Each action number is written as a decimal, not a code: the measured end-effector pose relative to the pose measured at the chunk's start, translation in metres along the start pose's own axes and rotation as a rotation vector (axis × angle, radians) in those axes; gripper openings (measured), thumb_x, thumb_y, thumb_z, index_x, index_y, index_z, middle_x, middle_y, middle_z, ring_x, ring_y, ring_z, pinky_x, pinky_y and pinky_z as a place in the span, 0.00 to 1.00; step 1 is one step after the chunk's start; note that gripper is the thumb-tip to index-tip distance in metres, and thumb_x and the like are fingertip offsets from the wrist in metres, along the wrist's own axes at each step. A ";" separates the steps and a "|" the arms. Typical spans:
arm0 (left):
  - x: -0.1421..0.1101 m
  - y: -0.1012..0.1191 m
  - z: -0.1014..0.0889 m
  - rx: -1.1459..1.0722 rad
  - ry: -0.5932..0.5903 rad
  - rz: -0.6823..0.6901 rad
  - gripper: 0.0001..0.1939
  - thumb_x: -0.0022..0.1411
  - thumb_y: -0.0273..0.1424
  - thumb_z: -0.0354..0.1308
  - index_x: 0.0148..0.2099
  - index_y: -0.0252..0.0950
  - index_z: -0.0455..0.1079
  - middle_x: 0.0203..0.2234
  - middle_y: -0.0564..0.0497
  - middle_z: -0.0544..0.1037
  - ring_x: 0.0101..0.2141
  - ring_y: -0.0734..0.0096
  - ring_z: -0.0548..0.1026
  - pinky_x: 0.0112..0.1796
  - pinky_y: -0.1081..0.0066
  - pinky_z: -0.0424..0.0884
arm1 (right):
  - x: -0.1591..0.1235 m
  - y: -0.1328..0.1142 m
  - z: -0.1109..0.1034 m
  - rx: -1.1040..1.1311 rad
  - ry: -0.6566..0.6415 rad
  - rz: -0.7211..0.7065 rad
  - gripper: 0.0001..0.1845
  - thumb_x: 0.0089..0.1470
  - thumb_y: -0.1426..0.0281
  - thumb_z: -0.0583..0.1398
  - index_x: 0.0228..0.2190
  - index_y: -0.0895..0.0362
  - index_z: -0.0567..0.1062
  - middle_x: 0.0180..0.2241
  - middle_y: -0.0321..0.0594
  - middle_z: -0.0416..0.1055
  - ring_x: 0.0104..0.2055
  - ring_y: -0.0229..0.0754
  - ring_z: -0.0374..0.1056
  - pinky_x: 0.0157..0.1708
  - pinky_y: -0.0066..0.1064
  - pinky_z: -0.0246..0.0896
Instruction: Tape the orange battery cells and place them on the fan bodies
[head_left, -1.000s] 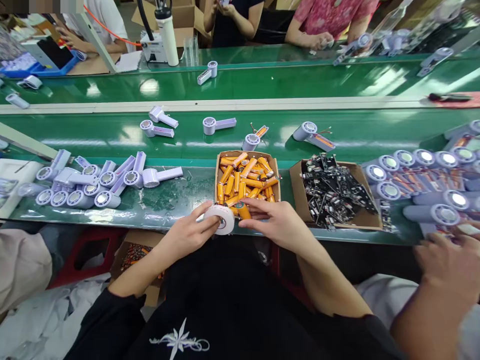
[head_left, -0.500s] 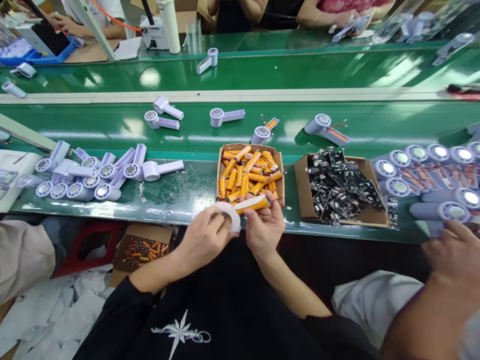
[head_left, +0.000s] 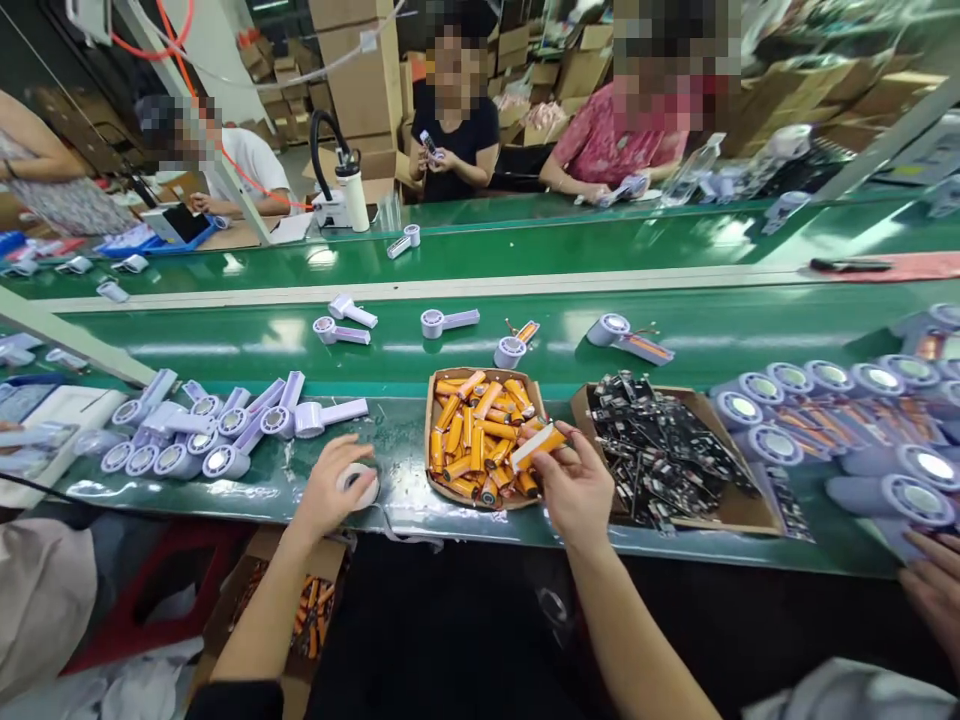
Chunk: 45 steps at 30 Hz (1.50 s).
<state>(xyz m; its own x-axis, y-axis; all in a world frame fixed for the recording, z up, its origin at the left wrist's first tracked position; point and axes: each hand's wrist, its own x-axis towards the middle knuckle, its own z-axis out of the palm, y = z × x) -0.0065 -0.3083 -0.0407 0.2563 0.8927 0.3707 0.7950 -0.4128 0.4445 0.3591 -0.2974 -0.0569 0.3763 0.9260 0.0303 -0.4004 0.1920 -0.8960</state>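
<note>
My right hand (head_left: 577,490) pinches an orange battery cell (head_left: 550,440) with a white strip of tape along its side, just over the right edge of a cardboard box (head_left: 430,440) full of similar orange batteries (head_left: 480,430). Left of that box, my left hand (head_left: 330,490) has its fingers around a roll of white tape (head_left: 364,487) at the bench top. A loose tail of tape trails from the roll toward the bench's front edge. The underside of the roll is hidden.
Lavender handheld-fan housings (head_left: 217,425) are heaped at left, and more fans (head_left: 780,445) stand at right. A carton of black circuit boards (head_left: 667,460) sits right of the batteries. Several fan parts lie on the green conveyor (head_left: 405,365). A co-worker's hand (head_left: 934,585) is at far right.
The view has tilted up. My hands have separated: the left moved left and down to the bench with the tape roll, the right moved right with the battery, now apart from the roll.
</note>
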 end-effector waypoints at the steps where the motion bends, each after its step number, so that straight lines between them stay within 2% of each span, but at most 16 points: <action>1: 0.029 0.003 0.007 -0.015 0.018 0.008 0.16 0.74 0.37 0.56 0.59 0.41 0.76 0.47 0.46 0.83 0.57 0.55 0.75 0.59 0.53 0.74 | -0.002 0.003 -0.001 -0.008 -0.021 -0.002 0.34 0.42 0.63 0.80 0.50 0.53 0.78 0.42 0.43 0.85 0.43 0.51 0.83 0.47 0.46 0.81; 3: 0.100 0.017 0.030 0.018 -0.016 0.055 0.18 0.74 0.38 0.56 0.61 0.40 0.75 0.48 0.46 0.83 0.54 0.58 0.76 0.60 0.53 0.72 | -0.003 0.004 -0.002 -0.025 -0.068 0.011 0.34 0.42 0.62 0.80 0.50 0.53 0.78 0.42 0.44 0.85 0.44 0.52 0.83 0.47 0.46 0.82; 5: 0.178 0.033 0.058 0.127 -0.089 0.069 0.18 0.73 0.37 0.57 0.60 0.40 0.76 0.53 0.45 0.82 0.57 0.56 0.74 0.65 0.49 0.67 | 0.000 0.002 -0.002 -0.053 -0.125 0.051 0.33 0.42 0.60 0.80 0.49 0.53 0.79 0.43 0.45 0.85 0.45 0.53 0.83 0.47 0.46 0.82; 7: 0.249 0.045 0.086 0.292 -0.108 0.025 0.18 0.74 0.37 0.57 0.61 0.42 0.76 0.63 0.45 0.75 0.68 0.47 0.63 0.70 0.38 0.52 | 0.004 -0.001 -0.001 -0.082 -0.176 0.081 0.33 0.42 0.60 0.79 0.49 0.54 0.80 0.45 0.47 0.85 0.47 0.55 0.83 0.49 0.47 0.81; 8: 0.278 0.049 0.097 0.376 -0.169 0.011 0.19 0.75 0.38 0.56 0.62 0.42 0.76 0.67 0.44 0.71 0.71 0.44 0.57 0.70 0.35 0.47 | 0.006 -0.002 -0.001 -0.095 -0.193 0.088 0.32 0.42 0.59 0.79 0.48 0.54 0.80 0.46 0.47 0.85 0.49 0.55 0.82 0.50 0.47 0.81; 10: 0.318 0.050 0.114 0.475 -0.290 -0.011 0.18 0.75 0.36 0.55 0.61 0.39 0.76 0.68 0.40 0.69 0.71 0.40 0.56 0.69 0.32 0.50 | 0.006 -0.003 -0.003 -0.113 -0.212 0.089 0.31 0.42 0.60 0.80 0.47 0.54 0.81 0.48 0.47 0.84 0.51 0.55 0.82 0.51 0.47 0.81; 12: 0.339 0.044 0.124 0.499 -0.401 -0.012 0.15 0.74 0.35 0.58 0.57 0.35 0.77 0.61 0.37 0.74 0.66 0.43 0.66 0.64 0.38 0.63 | 0.004 -0.004 -0.009 -0.123 -0.229 0.083 0.30 0.42 0.60 0.80 0.46 0.53 0.82 0.47 0.47 0.84 0.50 0.55 0.82 0.50 0.46 0.81; 15: 0.347 0.027 0.133 0.508 -0.515 0.008 0.18 0.73 0.37 0.62 0.58 0.33 0.74 0.56 0.40 0.77 0.56 0.54 0.76 0.56 0.49 0.76 | -0.002 -0.012 -0.022 -0.155 -0.299 0.083 0.27 0.45 0.59 0.79 0.46 0.53 0.82 0.44 0.48 0.85 0.45 0.55 0.84 0.45 0.45 0.83; 18: 0.342 0.005 0.135 0.507 -0.604 0.060 0.19 0.71 0.38 0.64 0.58 0.34 0.74 0.55 0.42 0.77 0.54 0.57 0.77 0.55 0.51 0.76 | -0.003 -0.034 -0.031 -0.225 -0.361 0.033 0.23 0.48 0.60 0.78 0.45 0.53 0.83 0.41 0.47 0.86 0.42 0.55 0.84 0.41 0.43 0.85; 22: 0.329 -0.021 0.131 0.449 -0.680 0.156 0.09 0.59 0.22 0.69 0.44 0.34 0.81 0.48 0.39 0.82 0.58 0.51 0.75 0.63 0.52 0.68 | 0.021 -0.078 -0.020 -0.358 -0.408 -0.135 0.20 0.52 0.63 0.76 0.46 0.52 0.84 0.44 0.46 0.85 0.45 0.54 0.84 0.45 0.43 0.84; 26: 0.317 -0.031 0.135 0.359 -0.648 0.193 0.15 0.55 0.18 0.65 0.44 0.35 0.82 0.51 0.39 0.82 0.64 0.50 0.69 0.70 0.47 0.53 | 0.066 -0.102 0.016 -0.477 -0.501 -0.286 0.23 0.52 0.62 0.76 0.49 0.51 0.84 0.48 0.44 0.85 0.47 0.54 0.83 0.48 0.45 0.84; 30: 0.316 -0.030 0.142 0.243 -0.590 0.149 0.12 0.58 0.25 0.64 0.44 0.38 0.83 0.54 0.43 0.82 0.68 0.48 0.64 0.71 0.43 0.49 | 0.126 -0.077 0.053 -0.556 -0.510 -0.324 0.27 0.52 0.60 0.74 0.52 0.51 0.81 0.45 0.41 0.85 0.45 0.51 0.84 0.53 0.47 0.81; 36: 0.324 -0.033 0.143 0.040 -0.554 0.098 0.07 0.62 0.31 0.64 0.41 0.42 0.84 0.48 0.52 0.85 0.64 0.57 0.72 0.67 0.60 0.60 | 0.217 -0.006 0.088 -1.012 -0.552 -0.237 0.27 0.58 0.63 0.65 0.58 0.53 0.77 0.46 0.43 0.85 0.48 0.50 0.83 0.54 0.44 0.78; 39: 0.325 -0.033 0.143 -0.030 -0.510 0.062 0.09 0.65 0.32 0.63 0.44 0.39 0.84 0.48 0.51 0.85 0.56 0.61 0.79 0.59 0.68 0.69 | 0.235 0.016 0.101 -1.150 -0.593 -0.253 0.25 0.59 0.66 0.64 0.58 0.54 0.76 0.43 0.44 0.86 0.46 0.50 0.83 0.52 0.42 0.78; 42: 0.327 -0.029 0.145 -0.052 -0.482 0.015 0.10 0.68 0.35 0.63 0.45 0.36 0.83 0.44 0.49 0.86 0.47 0.63 0.82 0.53 0.64 0.73 | 0.238 0.028 0.111 -1.291 -0.665 -0.286 0.23 0.61 0.68 0.63 0.58 0.54 0.75 0.44 0.45 0.85 0.48 0.50 0.82 0.51 0.39 0.75; 45: 0.327 -0.023 0.149 -0.046 -0.461 -0.035 0.11 0.71 0.37 0.63 0.45 0.35 0.81 0.42 0.48 0.85 0.44 0.63 0.82 0.52 0.60 0.75 | 0.236 0.033 0.118 -1.464 -0.739 -0.309 0.19 0.63 0.67 0.64 0.55 0.53 0.76 0.43 0.46 0.85 0.48 0.52 0.82 0.48 0.37 0.72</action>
<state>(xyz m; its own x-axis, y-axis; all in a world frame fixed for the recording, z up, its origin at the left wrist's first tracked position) 0.1407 0.0202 -0.0512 0.4561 0.8889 -0.0417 0.7848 -0.3797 0.4899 0.3364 -0.0344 -0.0273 -0.3330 0.9395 0.0802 0.8369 0.3337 -0.4338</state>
